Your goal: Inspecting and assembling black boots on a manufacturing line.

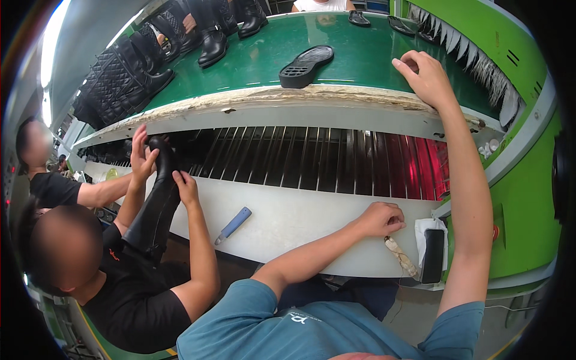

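Note:
On the white worktop, my left hand (381,219) rests with its fingers loosely curled in and nothing showing in it. Just below it lies a slim tool wrapped in pale tape (401,255), close to the fingertips. My right hand (426,77) is over the near right part of the green conveyor belt (366,66), fingers bent and thumb held apart, with nothing in it. To its left, a black shoe sole (307,65) lies tread down near the belt's worn front edge.
A blue-handled knife (233,225) and a black phone (433,256) on white paper lie on the worktop. Left of me, a person holds a tall black boot (157,204). Black quilted boots (123,78) stand far left. A green machine with a fringed opening (474,57) borders the right.

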